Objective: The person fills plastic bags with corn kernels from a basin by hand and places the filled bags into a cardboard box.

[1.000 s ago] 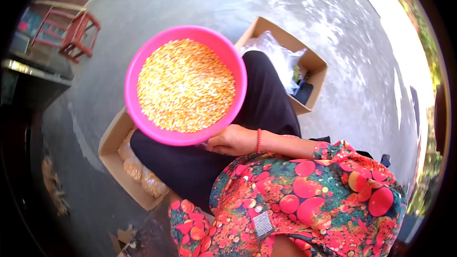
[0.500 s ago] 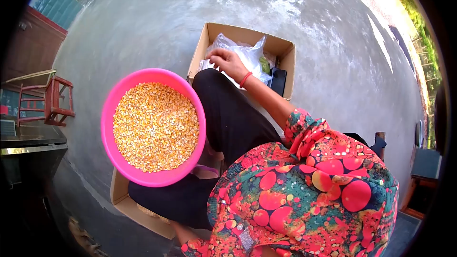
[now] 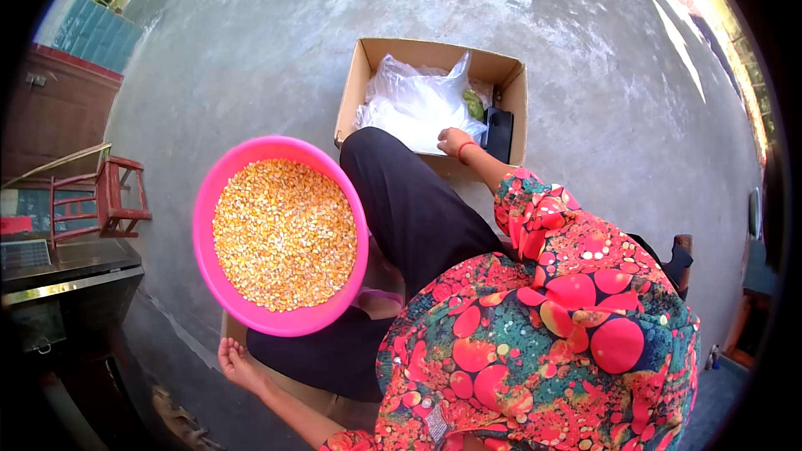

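A pink basin heaped with yellow corn kernels rests by my dark-trousered knees. My left hand is just below the basin's lower rim, fingers curled in; I cannot make out what is in them. Beside it, a lower cardboard box shows partly behind my leg. At the near edge of an upper cardboard box, my right hand has its fingers drawn together, close to the clear plastic bag. Whether it holds anything is hidden.
A black object and a green item lie in the upper box. To the left are a red wooden chair and a dark metal-topped cabinet. Grey concrete floor spreads around. A brown shape lies at lower left.
My right hand has moved back from over the plastic bag to the box's near edge. My left hand has come out from beside my leg to below the basin. The view has shifted slightly.
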`<state>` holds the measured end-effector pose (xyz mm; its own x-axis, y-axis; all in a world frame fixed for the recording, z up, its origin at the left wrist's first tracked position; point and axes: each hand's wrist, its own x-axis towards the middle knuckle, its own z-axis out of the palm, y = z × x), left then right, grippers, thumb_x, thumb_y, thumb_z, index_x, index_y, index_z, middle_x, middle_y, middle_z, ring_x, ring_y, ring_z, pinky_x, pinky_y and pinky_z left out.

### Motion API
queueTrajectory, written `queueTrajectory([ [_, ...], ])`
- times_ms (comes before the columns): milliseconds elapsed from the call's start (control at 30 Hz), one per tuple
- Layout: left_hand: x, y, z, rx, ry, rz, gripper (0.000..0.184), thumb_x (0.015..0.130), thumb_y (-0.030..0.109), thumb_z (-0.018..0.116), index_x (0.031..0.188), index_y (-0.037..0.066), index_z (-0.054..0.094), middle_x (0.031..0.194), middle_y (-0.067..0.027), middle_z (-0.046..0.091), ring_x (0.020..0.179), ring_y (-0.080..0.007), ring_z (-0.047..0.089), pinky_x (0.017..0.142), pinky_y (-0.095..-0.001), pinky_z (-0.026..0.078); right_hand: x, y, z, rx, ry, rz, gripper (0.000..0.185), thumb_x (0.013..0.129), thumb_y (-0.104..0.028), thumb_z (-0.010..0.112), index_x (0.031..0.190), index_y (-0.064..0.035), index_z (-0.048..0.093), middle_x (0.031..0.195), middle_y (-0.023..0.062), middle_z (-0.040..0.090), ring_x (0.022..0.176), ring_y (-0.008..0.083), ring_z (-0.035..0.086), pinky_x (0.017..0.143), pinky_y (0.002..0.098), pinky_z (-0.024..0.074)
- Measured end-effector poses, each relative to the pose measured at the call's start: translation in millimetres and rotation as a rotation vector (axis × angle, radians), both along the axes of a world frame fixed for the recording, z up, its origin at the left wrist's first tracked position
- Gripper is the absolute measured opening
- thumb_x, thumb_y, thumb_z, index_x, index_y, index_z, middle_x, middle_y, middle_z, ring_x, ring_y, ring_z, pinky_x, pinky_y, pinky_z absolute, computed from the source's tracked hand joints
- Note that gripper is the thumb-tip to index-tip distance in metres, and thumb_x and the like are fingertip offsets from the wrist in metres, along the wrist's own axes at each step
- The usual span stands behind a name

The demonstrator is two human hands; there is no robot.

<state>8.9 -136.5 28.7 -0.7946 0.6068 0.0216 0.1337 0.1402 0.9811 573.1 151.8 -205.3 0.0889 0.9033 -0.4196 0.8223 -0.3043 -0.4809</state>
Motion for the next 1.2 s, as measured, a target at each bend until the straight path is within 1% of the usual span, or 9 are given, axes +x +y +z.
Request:
queueTrajectory([
  [100, 26, 24, 21, 0.065, 0.046, -0.056, 0.02, 0.089, 0.001, 0.046, 0.103, 0.0, 0.058, 0.093, -0.0054, 0.061, 0.079, -0.0088, 0.056, 0.071, -0.0201, 0.047, 8, 11, 50, 0.314, 0.33, -0.227, 0.012, 0.072, -0.013, 0.061, 0.08, -0.0088, 0.07, 0.081, 0.0103, 0.068, 0.076, 0.0206, 0.064, 0.073, 0.033, 0.0495],
  [300, 70, 58, 14, 0.112, 0.067, -0.197, 0.017, 0.087, -0.001, 0.047, 0.098, -0.001, 0.06, 0.09, -0.0057, 0.061, 0.075, -0.008, 0.055, 0.068, -0.0206, 0.047, 30, 54, 146, 0.481, 1.218, -0.474, 0.013, 0.083, -0.001, 0.053, 0.094, -0.0025, 0.061, 0.08, 0.0002, 0.059, 0.07, 0.0088, 0.055, 0.067, 0.0223, 0.0474],
  [567, 160, 98, 22, 0.193, -0.292, -0.503, 0.024, 0.091, 0.005, 0.047, 0.114, -0.001, 0.054, 0.092, -0.0089, 0.061, 0.074, -0.0108, 0.057, 0.066, -0.0234, 0.05, -80, 9, 293, 0.323, 1.793, 0.214, 0.014, 0.088, -0.006, 0.049, 0.099, -0.0042, 0.058, 0.094, -0.0015, 0.057, 0.086, 0.0062, 0.052, 0.081, 0.0215, 0.042],
  [700, 182, 110, 25, 0.171, -0.55, -0.684, 0.048, 0.095, 0.037, 0.037, 0.128, 0.002, 0.041, 0.104, -0.0141, 0.059, 0.086, -0.0189, 0.059, 0.079, -0.0321, 0.049, -157, -57, 324, 0.136, 1.613, 0.719, 0.013, 0.089, -0.007, 0.049, 0.097, -0.0022, 0.058, 0.092, -0.0015, 0.056, 0.088, 0.0052, 0.05, 0.081, 0.0215, 0.039],
  [767, 192, 115, 36, 0.259, -1.034, -0.59, 0.07, 0.091, 0.056, 0.031, 0.133, 0.001, 0.031, 0.112, -0.019, 0.054, 0.096, -0.0263, 0.057, 0.086, -0.0366, 0.046, -186, -84, 323, -0.093, 1.595, 0.994, 0.013, 0.09, -0.006, 0.048, 0.096, -0.0013, 0.058, 0.092, -0.0015, 0.056, 0.089, 0.0052, 0.049, 0.081, 0.0215, 0.0383],
  [833, 189, 112, 42, 0.335, -0.969, -0.717, 0.076, 0.089, 0.061, 0.029, 0.134, 0.001, 0.028, 0.121, -0.0219, 0.049, 0.104, -0.0298, 0.054, 0.093, -0.0386, 0.042, -210, -104, 313, -0.32, 1.517, 1.177, 0.012, 0.09, -0.007, 0.05, 0.094, 0.0007, 0.058, 0.088, 0.0016, 0.054, 0.088, 0.0098, 0.05, 0.08, 0.0244, 0.0382],
  [900, 160, 116, 20, 0.454, -1.042, -0.872, 0.062, 0.092, 0.049, 0.037, 0.132, 0.002, 0.034, 0.124, -0.0187, 0.049, 0.11, -0.0288, 0.051, 0.096, -0.0385, 0.04, -222, -117, 301, -0.409, 1.45, 1.254, 0.013, 0.091, -0.005, 0.047, 0.095, 0.0002, 0.058, 0.089, 0.0024, 0.056, 0.088, 0.0093, 0.051, 0.079, 0.0242, 0.039],
  [1033, 128, 110, 30, 0.576, -0.811, -0.387, 0.038, 0.087, 0.012, 0.052, 0.123, 0.003, 0.046, 0.114, -0.0102, 0.056, 0.102, -0.0219, 0.055, 0.09, -0.0363, 0.044, -229, -104, 269, -0.107, 1.173, 1.188, 0.014, 0.087, -0.001, 0.048, 0.095, -0.0013, 0.059, 0.088, 0.0031, 0.058, 0.086, 0.0102, 0.053, 0.077, 0.0248, 0.0419],
  [1200, 109, 97, 66, 0.749, -0.38, -0.216, 0.037, 0.081, -0.002, 0.056, 0.118, 0.002, 0.05, 0.112, -0.0089, 0.057, 0.102, -0.0197, 0.054, 0.092, -0.0356, 0.043, -230, -62, 260, 0.807, 0.691, 0.862, 0.015, 0.076, -0.001, 0.057, 0.09, -0.0035, 0.061, 0.084, 0.0096, 0.061, 0.073, 0.0192, 0.061, 0.066, 0.0304, 0.0477],
])
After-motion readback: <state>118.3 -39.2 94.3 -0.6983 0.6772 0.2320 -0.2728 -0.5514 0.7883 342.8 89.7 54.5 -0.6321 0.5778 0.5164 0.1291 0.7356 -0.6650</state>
